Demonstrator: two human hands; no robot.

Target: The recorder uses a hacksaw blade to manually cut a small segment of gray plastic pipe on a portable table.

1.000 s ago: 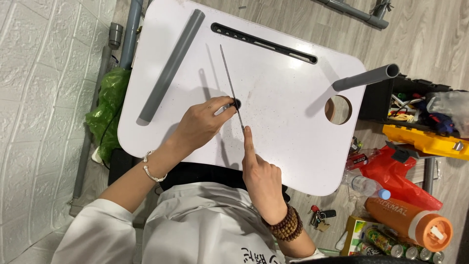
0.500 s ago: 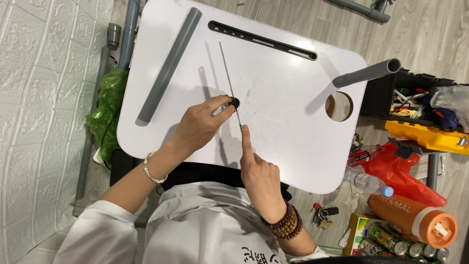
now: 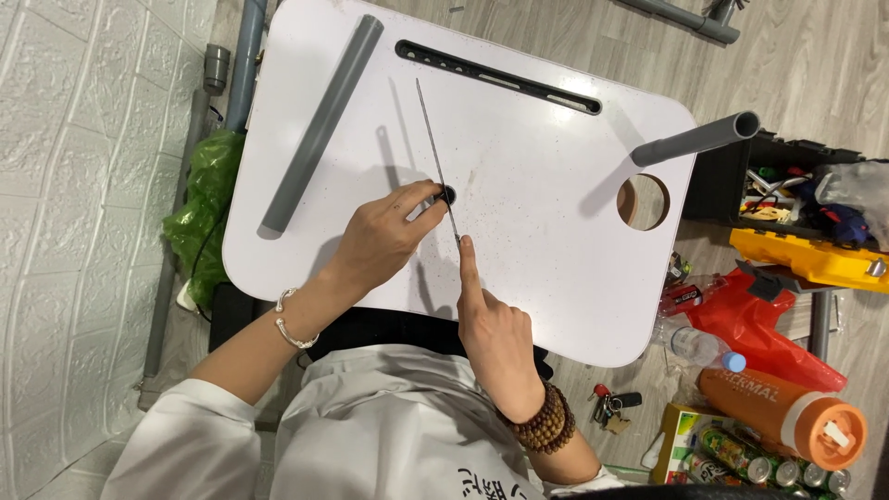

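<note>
Our left hand pinches a small dark ring; our right hand covers the thin blade's handle, forefinger extended.

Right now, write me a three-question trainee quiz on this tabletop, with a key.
1. True or false: the left hand pinches a small black ring against the white table.
2. Which hand holds the thin blade, with its forefinger laid along it?
A. the left hand
B. the right hand
C. neither
3. Fill in: the long grey pipe lies on the table to the ____ of the blade.

Key
1. True.
2. B.
3. Left; a second pipe juts over the right edge, by the round hole.
</note>
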